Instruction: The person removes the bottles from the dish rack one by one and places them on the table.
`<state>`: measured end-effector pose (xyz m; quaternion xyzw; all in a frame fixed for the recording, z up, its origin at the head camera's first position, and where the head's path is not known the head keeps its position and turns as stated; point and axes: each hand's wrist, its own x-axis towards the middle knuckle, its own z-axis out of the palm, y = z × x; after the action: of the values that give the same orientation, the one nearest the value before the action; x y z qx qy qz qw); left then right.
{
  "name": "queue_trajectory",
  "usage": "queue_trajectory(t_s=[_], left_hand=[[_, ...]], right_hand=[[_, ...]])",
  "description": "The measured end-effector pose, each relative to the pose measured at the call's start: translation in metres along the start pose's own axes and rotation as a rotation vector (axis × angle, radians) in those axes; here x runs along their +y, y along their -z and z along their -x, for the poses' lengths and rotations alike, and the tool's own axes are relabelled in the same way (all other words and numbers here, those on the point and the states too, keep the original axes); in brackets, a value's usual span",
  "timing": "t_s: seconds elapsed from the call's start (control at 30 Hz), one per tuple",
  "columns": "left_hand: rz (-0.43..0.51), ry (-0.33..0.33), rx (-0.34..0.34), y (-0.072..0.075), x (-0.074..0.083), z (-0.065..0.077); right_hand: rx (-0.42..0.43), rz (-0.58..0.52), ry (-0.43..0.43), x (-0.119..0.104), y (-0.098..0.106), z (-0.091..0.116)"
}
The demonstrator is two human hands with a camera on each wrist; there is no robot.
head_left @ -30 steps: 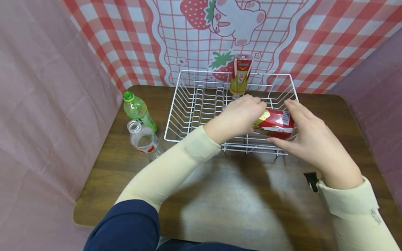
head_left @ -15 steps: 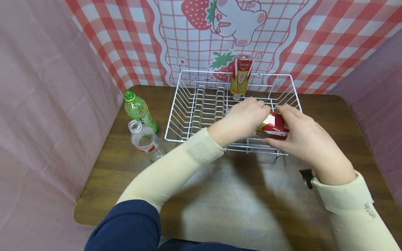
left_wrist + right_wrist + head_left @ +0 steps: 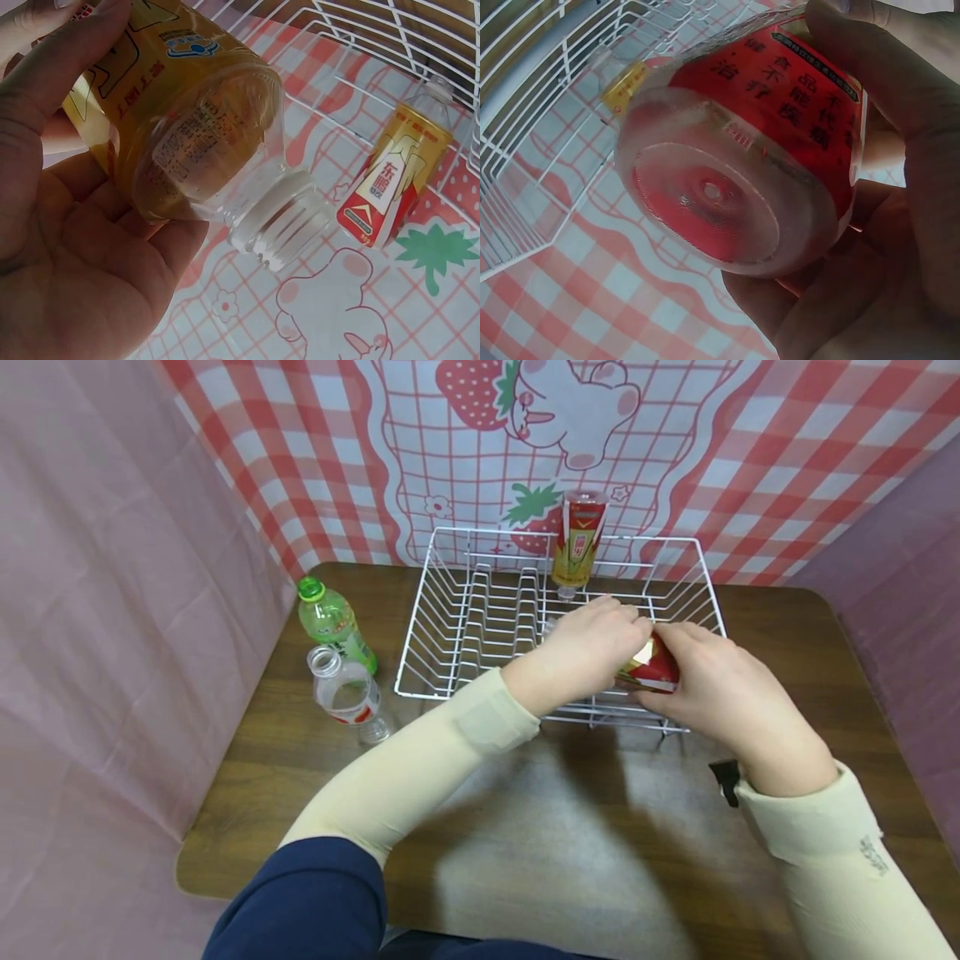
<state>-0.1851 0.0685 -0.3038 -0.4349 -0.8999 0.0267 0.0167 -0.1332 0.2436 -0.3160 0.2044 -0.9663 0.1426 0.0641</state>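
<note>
Both hands hold a red-and-gold plastic drink bottle [image 3: 654,667] lying sideways over the white wire dish rack [image 3: 487,530]. My left hand [image 3: 585,647] grips its neck end; in the left wrist view the bottle's clear neck [image 3: 274,221] has no cap. Around the base end, my right hand [image 3: 723,689] has its thumb and fingers wrapped, and the right wrist view shows the round bottom [image 3: 712,196] and red label. A second red-and-gold bottle [image 3: 579,539] stands upside down at the back of the rack, neck downward.
Left of the rack stand a green-capped bottle [image 3: 336,625] and a clear open bottle [image 3: 347,692]. All sit on a brown wooden table [image 3: 277,793]. A red checked cloth [image 3: 757,468] hangs behind, with pink curtains [image 3: 97,652] at the sides.
My right hand has moved left toward my left hand, so less of the bottle shows between them. My left hand has shifted slightly to the right. The upside-down bottle has stayed put.
</note>
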Motion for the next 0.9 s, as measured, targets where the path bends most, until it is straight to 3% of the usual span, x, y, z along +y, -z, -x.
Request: queue_trajectory(t_s=[0.37,0.63,0.9], left_hand=[[-0.015,0.006,-0.016,-0.0018,0.0020,0.0018],[-0.004,0.014,-0.023,-0.0032,0.0023,0.0022],[0.000,0.034,-0.003,-0.0023,0.0006,0.0070]], right_hand=[[-0.046,-0.007,-0.010,0.0031,-0.0058,-0.0037],[-0.014,-0.006,0.022,0.0053,-0.0098,-0.0029],[-0.005,-0.005,0.001,0.0062,-0.0096,0.0004]])
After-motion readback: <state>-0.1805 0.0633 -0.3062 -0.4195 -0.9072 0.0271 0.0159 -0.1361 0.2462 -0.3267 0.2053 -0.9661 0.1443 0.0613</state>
